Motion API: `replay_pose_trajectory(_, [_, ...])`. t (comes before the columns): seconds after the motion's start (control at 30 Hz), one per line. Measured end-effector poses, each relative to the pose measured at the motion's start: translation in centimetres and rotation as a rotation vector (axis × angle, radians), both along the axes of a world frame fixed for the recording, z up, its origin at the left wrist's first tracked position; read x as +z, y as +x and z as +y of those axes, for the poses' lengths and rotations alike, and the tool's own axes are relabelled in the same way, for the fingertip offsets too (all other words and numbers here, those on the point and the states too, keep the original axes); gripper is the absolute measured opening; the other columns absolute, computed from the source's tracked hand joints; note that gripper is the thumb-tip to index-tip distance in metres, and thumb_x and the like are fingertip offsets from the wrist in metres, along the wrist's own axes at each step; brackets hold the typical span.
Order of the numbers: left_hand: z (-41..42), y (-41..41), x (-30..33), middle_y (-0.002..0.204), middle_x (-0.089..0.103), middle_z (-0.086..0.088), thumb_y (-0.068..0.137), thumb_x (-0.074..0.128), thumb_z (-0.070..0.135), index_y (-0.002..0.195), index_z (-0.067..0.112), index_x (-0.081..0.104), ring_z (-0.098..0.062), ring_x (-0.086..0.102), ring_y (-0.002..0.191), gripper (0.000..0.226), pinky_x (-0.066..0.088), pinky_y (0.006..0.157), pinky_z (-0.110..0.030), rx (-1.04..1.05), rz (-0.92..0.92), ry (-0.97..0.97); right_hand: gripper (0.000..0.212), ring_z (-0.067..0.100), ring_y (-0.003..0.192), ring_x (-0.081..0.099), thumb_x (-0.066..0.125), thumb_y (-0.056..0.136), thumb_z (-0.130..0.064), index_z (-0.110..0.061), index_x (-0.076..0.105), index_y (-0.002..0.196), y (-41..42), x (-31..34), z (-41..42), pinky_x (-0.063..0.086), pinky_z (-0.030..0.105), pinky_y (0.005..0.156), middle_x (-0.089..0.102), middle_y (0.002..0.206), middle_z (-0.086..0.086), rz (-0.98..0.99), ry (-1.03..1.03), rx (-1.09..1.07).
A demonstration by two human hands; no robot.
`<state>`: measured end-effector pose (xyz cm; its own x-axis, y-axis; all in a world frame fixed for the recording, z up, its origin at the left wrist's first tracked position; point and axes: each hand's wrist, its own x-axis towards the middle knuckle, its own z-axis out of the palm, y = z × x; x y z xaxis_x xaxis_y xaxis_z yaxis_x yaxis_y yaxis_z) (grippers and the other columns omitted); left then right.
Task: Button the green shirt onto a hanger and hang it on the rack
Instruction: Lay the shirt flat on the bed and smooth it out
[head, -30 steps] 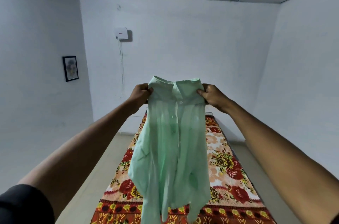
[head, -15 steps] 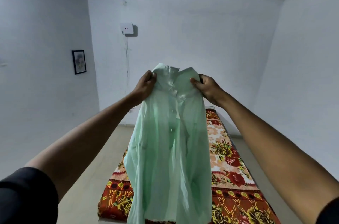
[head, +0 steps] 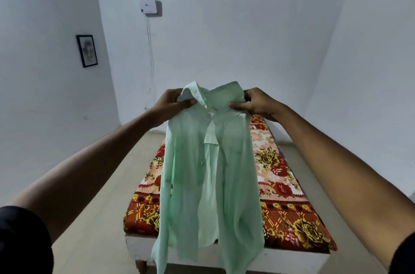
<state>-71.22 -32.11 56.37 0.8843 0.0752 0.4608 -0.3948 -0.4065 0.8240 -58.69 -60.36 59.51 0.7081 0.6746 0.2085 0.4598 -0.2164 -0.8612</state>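
A person's left hand [head: 170,103] pinches one side of the collar of a thin, pale green button-up shirt [head: 208,174], which hangs open between both hands; the right hand [head: 256,103] pinches the other side, above a red floral-covered bed [head: 289,206].

There is only one view, from the camera on my head. It looks forward and a little down, along my two stretched arms to the bed [head: 289,186] and the far wall [head: 224,37]. My hands are near the middle, quite close.
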Motion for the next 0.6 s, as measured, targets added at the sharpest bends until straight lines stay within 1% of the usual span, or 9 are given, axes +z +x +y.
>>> replay_pose_trajectory(0.07, [0.4,0.2,-1.3,0.096,0.077,-0.003,0.096,0.07,0.017,0.104,0.003,0.073,-0.016,0.073,0.087,0.017,0.062,0.075,-0.032,0.018,0.017,-0.019,0.027,0.024,0.101,0.076,0.079,0.089,-0.017,-0.007,0.074,0.113,0.0,-1.4,0.0,0.062,0.032,0.083,0.079,0.107,0.005,-0.006,-0.004,-0.037])
replay_pose_trajectory(0.13, [0.3,0.4,-2.6,0.089,0.077,0.007,0.098,0.066,0.015,0.102,0.007,0.073,-0.009,0.073,0.083,0.012,0.06,0.071,-0.024,0.043,0.049,-0.028,0.028,0.023,0.1,0.076,0.081,0.087,-0.022,-0.008,0.076,0.111,0.4,-3.1,0.0,0.061,0.037,0.086,0.08,0.105,0.004,-0.029,-0.028,-0.099])
replay_pose_trajectory(0.2, [0.6,0.7,-4.0,0.085,0.077,0.013,0.1,0.064,0.016,0.097,0.014,0.073,-0.002,0.072,0.079,0.01,0.059,0.07,-0.023,0.073,0.076,-0.007,0.033,0.022,0.1,0.076,0.083,0.085,-0.029,-0.008,0.076,0.11,0.8,-5.2,0.6,0.06,0.044,0.093,0.08,0.105,0.003,-0.037,-0.051,-0.149])
replay_pose_trajectory(0.23, [0.8,0.9,-4.7,0.088,0.077,0.01,0.1,0.063,0.018,0.098,0.015,0.074,-0.005,0.072,0.081,0.011,0.061,0.073,-0.027,0.09,0.081,0.01,0.035,0.021,0.101,0.076,0.083,0.085,-0.031,-0.009,0.076,0.111,0.9,-6.1,0.8,0.059,0.046,0.095,0.08,0.106,0.002,-0.047,-0.055,-0.168])
replay_pose_trajectory(0.3, [1.5,1.3,-6.0,0.101,0.077,-0.006,0.101,0.062,0.022,0.105,0.008,0.074,-0.02,0.074,0.092,0.019,0.063,0.084,-0.04,0.127,0.094,0.031,0.036,0.018,0.1,0.075,0.083,0.084,-0.033,-0.012,0.077,0.113,1.0,-8.1,1.9,0.059,0.046,0.096,0.079,0.107,0.001,-0.075,-0.053,-0.219])
replay_pose_trajectory(0.37, [1.7,2.0,-7.3,0.107,0.075,-0.016,0.102,0.061,0.025,0.107,0.003,0.073,-0.032,0.073,0.098,0.025,0.061,0.087,-0.049,0.167,0.112,0.04,0.036,0.015,0.098,0.074,0.082,0.085,-0.033,-0.013,0.077,0.114,0.9,-9.7,2.8,0.059,0.04,0.094,0.079,0.108,0.001,-0.126,-0.061,-0.288])
replay_pose_trajectory(0.43, [1.4,2.7,-8.6,0.105,0.073,-0.015,0.102,0.059,0.024,0.105,0.005,0.071,-0.032,0.071,0.096,0.022,0.06,0.087,-0.051,0.198,0.127,0.046,0.036,0.015,0.097,0.072,0.081,0.087,-0.031,-0.01,0.076,0.116,1.1,-11.2,3.1,0.058,0.035,0.091,0.078,0.111,0.004,-0.142,-0.068,-0.336])
replay_pose_trajectory(0.5, [1.8,4.4,-10.4,0.105,0.074,-0.017,0.101,0.059,0.024,0.106,0.003,0.072,-0.035,0.071,0.096,0.025,0.06,0.087,-0.055,0.209,0.15,0.052,0.036,0.017,0.097,0.073,0.082,0.086,-0.03,-0.01,0.076,0.116,1.9,-12.6,3.8,0.059,0.04,0.091,0.078,0.11,0.005,-0.144,-0.061,-0.365])
replay_pose_trajectory(0.6, [3.5,7.2,-13.1,0.102,0.075,-0.014,0.094,0.058,0.044,0.105,0.009,0.072,-0.032,0.071,0.092,0.039,0.06,0.082,-0.057,0.217,0.164,0.075,0.035,0.018,0.096,0.073,0.082,0.086,-0.03,-0.011,0.076,0.115,3.7,-14.6,5.0,0.06,0.042,0.089,0.079,0.107,0.007,-0.158,-0.085,-0.399])
